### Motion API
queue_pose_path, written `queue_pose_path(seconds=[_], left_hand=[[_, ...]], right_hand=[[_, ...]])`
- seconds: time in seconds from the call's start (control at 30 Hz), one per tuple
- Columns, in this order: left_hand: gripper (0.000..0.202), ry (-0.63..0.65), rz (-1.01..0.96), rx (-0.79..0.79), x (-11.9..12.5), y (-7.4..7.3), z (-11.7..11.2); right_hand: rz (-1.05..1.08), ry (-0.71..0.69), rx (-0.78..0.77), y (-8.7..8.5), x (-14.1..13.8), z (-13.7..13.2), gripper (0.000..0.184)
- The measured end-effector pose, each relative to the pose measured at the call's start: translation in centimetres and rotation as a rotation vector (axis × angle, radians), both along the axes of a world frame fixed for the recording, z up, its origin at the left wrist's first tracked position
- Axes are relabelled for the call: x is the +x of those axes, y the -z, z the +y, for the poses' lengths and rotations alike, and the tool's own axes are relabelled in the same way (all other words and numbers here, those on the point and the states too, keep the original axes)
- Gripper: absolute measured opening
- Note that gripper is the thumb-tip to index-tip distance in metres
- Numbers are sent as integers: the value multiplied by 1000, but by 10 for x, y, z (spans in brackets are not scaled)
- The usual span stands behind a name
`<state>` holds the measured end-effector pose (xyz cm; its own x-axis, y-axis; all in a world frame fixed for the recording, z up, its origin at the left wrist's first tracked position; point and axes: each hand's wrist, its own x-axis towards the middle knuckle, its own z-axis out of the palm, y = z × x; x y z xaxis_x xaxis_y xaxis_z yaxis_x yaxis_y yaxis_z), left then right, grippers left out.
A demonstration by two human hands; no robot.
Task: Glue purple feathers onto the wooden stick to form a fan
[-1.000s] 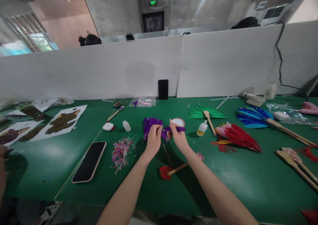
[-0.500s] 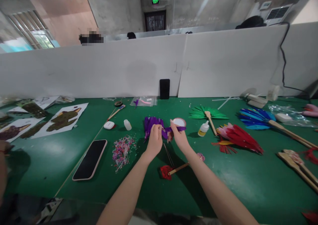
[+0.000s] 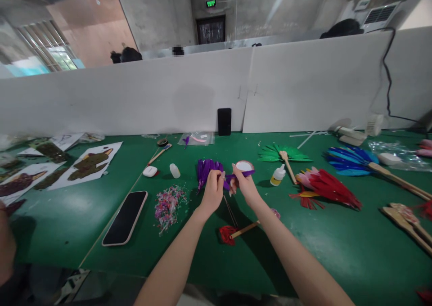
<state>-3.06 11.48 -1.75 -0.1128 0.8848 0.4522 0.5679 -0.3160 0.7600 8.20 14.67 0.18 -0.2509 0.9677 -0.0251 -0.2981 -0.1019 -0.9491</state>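
Green tabletop beneath, a purple feather protrudes past the right fingers

Green table. Middle: purple feathers. From these, 3 o'clock: purple strip, blue feathers, red feathers with pink and yellow. 8 o'clock: multicoloured bits, speckled pink, purple, white; black phone, pale pink rim. 12 o'clock: white partition.
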Motion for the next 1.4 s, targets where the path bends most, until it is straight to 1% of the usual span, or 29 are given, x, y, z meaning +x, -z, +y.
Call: queue_pose_path(seconds=[0.13, 0.33, 0.53, 0.63, 0.73, 0.83, 1.03, 1.13, 1.27, 1.4], left_hand=[[22, -14, -3, 3, 1, 0, -1], [26, -16, 24, 17, 0, 0, 0], [30, -12, 1, -7, 0, -2, -1], [30, 13, -31, -20, 0, -3, -2], [28, 38, -27, -15, 1, -3, -3], [23, 26, 2, -3, 1, 0, -2], [25, 0, -25, -15, 0, 2, 0], [27, 7, -42, -42, 0, 1, -1], [26, 51, -60, -44, -2, 1, -1], [29, 39, -84, -61, -5, 0, -1]], right_hand=[[9, 0, 20, 0, -1, -2, 44], [2, -6, 41, -3, -1, -2, 45], [-5, 4, 46, -3, 0, -2, 45], [-4, 10, 41, -3, 0, -1, 46], [10, 9, 34, -2, 1, 1, 46], [25, -11, 41, 0, 2, 2, 45], [21, -7, 104, 2, 2, 2, 42], [5, 25, 153, 2, 2, 0, 41], [-21, 77, 211, 2, 3, -2, 41], [-61, 103, 259, 0, 4, -5, 43]])
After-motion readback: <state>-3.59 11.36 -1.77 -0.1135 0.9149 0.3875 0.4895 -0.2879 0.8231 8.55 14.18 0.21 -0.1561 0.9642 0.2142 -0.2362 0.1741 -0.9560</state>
